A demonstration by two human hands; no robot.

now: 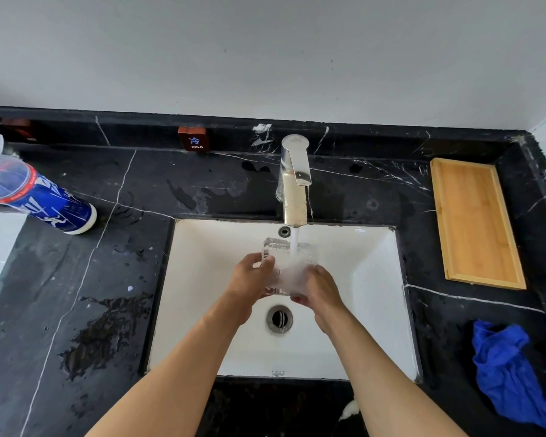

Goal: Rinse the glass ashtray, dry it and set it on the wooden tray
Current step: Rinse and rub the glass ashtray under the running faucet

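Observation:
The clear glass ashtray (pixel 286 263) is over the white sink (pixel 372 279), under water that runs from the chrome tap (pixel 294 181). My left hand (pixel 249 285) grips its left side and my right hand (pixel 323 291) holds its right side from below. Water splashes over the glass between my thumbs. The empty wooden tray (pixel 476 222) lies on the black counter to the right of the sink. A crumpled blue cloth (pixel 508 370) sits on the counter at the front right.
A blue and white bottle (pixel 41 197) stands on the counter at the far left. A red "COLD" block (pixel 193 138) leans against the back ledge. Water is pooled on the black marble counter (pixel 104 335) left of the sink. The drain (pixel 279 318) lies below my hands.

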